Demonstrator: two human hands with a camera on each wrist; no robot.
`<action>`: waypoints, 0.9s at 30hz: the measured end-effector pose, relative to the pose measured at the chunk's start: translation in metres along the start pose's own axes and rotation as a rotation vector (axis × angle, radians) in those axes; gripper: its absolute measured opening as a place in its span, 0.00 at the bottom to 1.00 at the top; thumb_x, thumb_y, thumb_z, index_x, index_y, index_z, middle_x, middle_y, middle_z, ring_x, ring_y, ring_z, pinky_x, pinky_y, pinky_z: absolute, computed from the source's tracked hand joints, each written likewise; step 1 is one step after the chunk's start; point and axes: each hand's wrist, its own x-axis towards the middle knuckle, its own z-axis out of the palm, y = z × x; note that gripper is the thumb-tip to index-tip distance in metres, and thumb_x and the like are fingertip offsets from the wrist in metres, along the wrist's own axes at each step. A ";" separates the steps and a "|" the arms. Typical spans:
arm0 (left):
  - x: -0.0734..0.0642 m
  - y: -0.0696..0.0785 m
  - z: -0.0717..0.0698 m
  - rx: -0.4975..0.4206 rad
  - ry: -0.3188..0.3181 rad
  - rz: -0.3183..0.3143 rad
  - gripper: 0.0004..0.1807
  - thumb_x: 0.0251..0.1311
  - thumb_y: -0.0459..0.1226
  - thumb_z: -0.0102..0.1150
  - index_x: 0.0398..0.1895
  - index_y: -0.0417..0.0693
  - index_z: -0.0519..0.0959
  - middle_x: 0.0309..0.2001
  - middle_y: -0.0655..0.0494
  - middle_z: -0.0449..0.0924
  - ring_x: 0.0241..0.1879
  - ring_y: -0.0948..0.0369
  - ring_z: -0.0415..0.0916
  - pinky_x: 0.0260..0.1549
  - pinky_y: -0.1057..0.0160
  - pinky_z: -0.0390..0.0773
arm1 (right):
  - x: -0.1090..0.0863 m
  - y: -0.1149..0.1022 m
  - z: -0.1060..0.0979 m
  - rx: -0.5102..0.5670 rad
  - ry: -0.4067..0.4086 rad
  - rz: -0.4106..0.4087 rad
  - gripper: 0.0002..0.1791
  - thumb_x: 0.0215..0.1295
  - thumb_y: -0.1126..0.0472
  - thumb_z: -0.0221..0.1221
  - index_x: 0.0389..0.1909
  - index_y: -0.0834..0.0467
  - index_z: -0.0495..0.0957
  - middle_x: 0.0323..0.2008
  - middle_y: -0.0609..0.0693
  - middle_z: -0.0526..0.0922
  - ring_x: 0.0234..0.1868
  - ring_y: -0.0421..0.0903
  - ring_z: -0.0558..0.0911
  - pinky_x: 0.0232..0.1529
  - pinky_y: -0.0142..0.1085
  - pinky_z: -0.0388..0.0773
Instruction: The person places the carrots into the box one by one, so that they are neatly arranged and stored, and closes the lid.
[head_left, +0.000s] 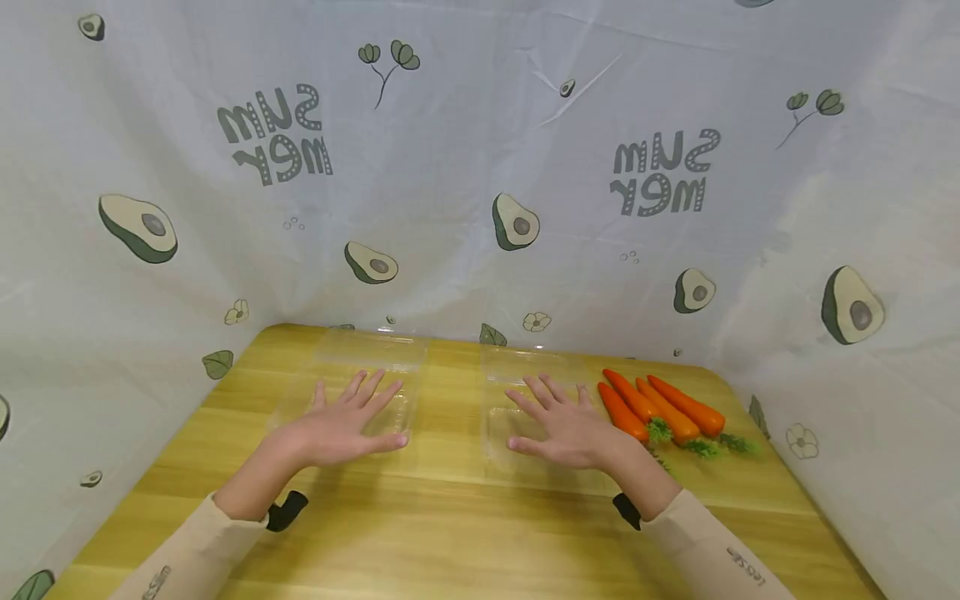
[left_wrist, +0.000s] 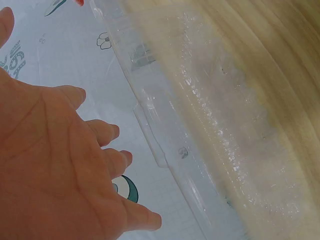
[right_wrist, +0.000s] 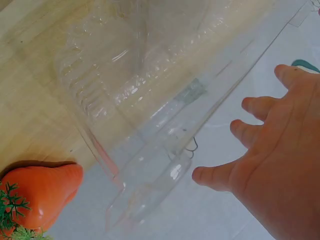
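Both sleeves frame the left hand [head_left: 348, 421] and right hand [head_left: 562, 425], fingers spread flat, gripping nothing, each over a clear tray [head_left: 367, 367] [head_left: 525, 392] mid-bench; carrots [head_left: 660, 408] lie toward the right edge. Lifting probably wants fingertips under the thin rims.

2 bare hands [head_left: 341, 427], beige long sleeves [head_left: 191, 554] with small grey lettering, black wrist straps [head_left: 287, 510]

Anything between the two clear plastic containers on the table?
No: bare wooden table separates the left clear container from the right clear container, per the head view.
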 end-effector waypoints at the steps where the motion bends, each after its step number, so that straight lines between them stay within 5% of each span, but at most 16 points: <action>1: 0.000 0.000 0.001 -0.002 -0.002 -0.002 0.50 0.64 0.72 0.42 0.83 0.63 0.43 0.82 0.50 0.30 0.80 0.42 0.27 0.61 0.21 0.23 | -0.001 0.000 0.000 0.004 -0.002 -0.002 0.46 0.67 0.23 0.43 0.81 0.39 0.50 0.81 0.54 0.44 0.81 0.60 0.41 0.65 0.78 0.37; 16: -0.002 0.000 0.003 -0.013 0.014 -0.003 0.50 0.64 0.72 0.43 0.83 0.64 0.43 0.82 0.49 0.31 0.80 0.41 0.28 0.61 0.21 0.24 | -0.003 0.000 0.001 -0.014 0.001 -0.014 0.47 0.66 0.21 0.42 0.81 0.38 0.49 0.81 0.54 0.46 0.81 0.59 0.43 0.66 0.76 0.40; 22: -0.003 -0.006 0.002 -0.012 0.068 0.011 0.49 0.63 0.71 0.47 0.82 0.64 0.47 0.82 0.47 0.34 0.80 0.42 0.29 0.62 0.21 0.28 | -0.004 0.000 0.000 -0.021 0.054 -0.053 0.46 0.66 0.23 0.45 0.80 0.41 0.53 0.78 0.55 0.57 0.78 0.60 0.55 0.67 0.72 0.51; 27: -0.006 -0.015 0.001 -0.001 0.166 0.057 0.46 0.65 0.67 0.51 0.80 0.58 0.57 0.80 0.41 0.46 0.79 0.38 0.40 0.65 0.23 0.43 | -0.004 0.001 -0.001 -0.006 0.114 -0.077 0.40 0.69 0.30 0.52 0.76 0.45 0.63 0.71 0.53 0.71 0.71 0.59 0.70 0.65 0.63 0.65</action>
